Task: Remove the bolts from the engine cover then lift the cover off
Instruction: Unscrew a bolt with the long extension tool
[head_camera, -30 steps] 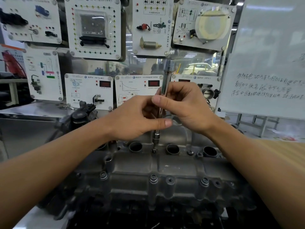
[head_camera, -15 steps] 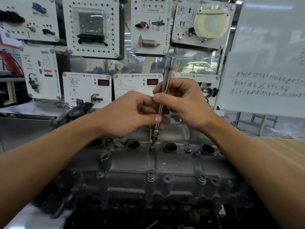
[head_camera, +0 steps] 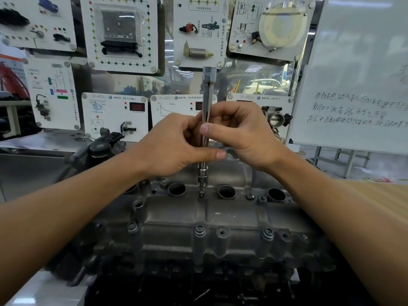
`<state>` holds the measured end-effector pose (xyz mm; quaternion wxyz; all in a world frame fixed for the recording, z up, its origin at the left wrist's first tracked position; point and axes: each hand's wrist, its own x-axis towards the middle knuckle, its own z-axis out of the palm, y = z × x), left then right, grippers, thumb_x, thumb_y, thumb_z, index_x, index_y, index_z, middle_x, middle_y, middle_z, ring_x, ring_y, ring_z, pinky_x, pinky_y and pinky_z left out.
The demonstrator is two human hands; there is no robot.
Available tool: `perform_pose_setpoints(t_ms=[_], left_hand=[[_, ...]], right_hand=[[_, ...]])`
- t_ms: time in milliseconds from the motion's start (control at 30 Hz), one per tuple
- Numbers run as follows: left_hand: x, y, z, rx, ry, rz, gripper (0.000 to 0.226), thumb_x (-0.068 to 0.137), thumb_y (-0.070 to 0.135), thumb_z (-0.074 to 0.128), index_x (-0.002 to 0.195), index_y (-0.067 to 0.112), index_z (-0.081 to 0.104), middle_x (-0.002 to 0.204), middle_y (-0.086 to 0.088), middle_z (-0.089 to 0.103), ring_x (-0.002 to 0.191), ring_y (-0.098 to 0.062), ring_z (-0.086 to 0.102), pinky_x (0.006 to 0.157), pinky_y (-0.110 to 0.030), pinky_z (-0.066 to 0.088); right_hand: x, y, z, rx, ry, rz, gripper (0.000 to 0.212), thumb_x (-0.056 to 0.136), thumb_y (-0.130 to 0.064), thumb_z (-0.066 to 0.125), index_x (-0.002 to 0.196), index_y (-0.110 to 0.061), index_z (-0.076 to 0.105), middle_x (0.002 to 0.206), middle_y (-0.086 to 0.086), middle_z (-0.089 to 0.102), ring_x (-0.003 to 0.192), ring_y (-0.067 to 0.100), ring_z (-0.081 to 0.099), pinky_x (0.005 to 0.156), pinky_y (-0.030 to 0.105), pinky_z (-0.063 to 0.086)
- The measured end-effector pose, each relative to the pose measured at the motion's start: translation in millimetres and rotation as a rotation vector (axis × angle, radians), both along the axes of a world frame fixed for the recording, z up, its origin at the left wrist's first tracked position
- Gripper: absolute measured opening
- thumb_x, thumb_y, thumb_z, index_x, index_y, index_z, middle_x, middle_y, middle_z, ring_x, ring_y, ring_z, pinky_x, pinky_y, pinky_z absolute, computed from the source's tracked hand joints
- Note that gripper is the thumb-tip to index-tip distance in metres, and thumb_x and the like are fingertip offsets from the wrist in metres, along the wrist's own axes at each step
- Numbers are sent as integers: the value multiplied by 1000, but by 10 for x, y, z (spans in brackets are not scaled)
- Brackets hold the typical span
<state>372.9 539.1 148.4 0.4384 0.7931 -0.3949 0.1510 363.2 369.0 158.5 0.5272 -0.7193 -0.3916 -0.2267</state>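
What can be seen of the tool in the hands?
The tool is a slim, shiny metal rod standing nearly upright, with a thicker end on top and a stepped socket at the bottom. The socket sits on a bolt in the cover, between two round openings. The left hand and right hand pinch its middle between thumbs and fingers.

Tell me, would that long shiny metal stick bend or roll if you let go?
The long silver metal socket driver is probably stiff: it stands straight while the left hand and right hand pinch it. Round and thin, it would likely roll if laid flat. Released, it may tip, resting only on a small bolt in the grey engine cover.
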Motion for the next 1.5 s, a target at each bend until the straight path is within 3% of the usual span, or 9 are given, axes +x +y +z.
perform_pose_setpoints(t_ms=[133,333,500,667,800,1033,1133,1300,1500], left_hand=[[-5,105,36,51,197,-216,29,80,23,70,107,15,70,99,-1,77,97,-14,73,84,-21,56],[-12,-5,10,21,2,13,39,65,33,81,94,9,71,73,-14,71,63,-13,64,65,-25,52],[-16,100,41,59,184,-206,39,79,18,69,116,9,66,106,-2,76,102,-14,71,89,-22,54],[4,53,24,7,53,-41,44,67,25,81,99,-1,69,79,-12,73,71,-12,67,72,-27,57],[-12,20,-19,35,139,-106,40,75,24,75,110,6,68,96,-5,76,90,-11,72,84,-25,57],[-21,-54,-60,25,-56,12,32,67,37,81,92,21,70,68,-12,67,58,-7,56,60,-24,49],[-32,-74,-77,-11,18,-76,32,68,35,80,97,25,68,69,6,67,64,0,59,64,-17,49],[-11,18,-74,53,189,-229,22,88,10,64,110,12,67,100,3,77,97,-13,73,87,-22,55],[-47,-47,-105,40,-111,44,32,70,32,86,92,19,66,65,-2,57,59,-7,53,59,-24,49]], right_hand=[[0,-24,14,8,7,-22,10,84,6,67,87,-3,68,63,16,45,59,27,41,54,27,41],[2,-10,9,-8,22,-30,12,84,13,64,87,2,67,70,22,50,65,27,46,57,21,45],[18,-22,7,38,57,-69,17,84,14,62,80,-1,66,63,12,51,48,6,46,48,14,40],[2,-5,-3,22,51,-21,24,82,17,61,80,-5,67,59,2,60,51,3,54,51,10,42],[2,-14,4,20,42,-58,18,82,16,62,81,-2,66,71,21,56,62,26,51,57,24,47],[13,-7,-19,-13,47,-14,14,79,11,62,83,-1,68,60,4,62,57,8,57,54,16,48],[21,-2,-15,-14,49,-16,13,74,5,62,78,-6,67,69,32,58,66,27,55,61,35,51],[34,-29,-12,47,93,-50,12,72,5,59,72,-6,62,57,12,52,52,25,47,48,29,40],[30,5,-11,-6,72,-4,11,72,4,59,74,-4,65,68,19,55,56,15,52,54,16,43]])
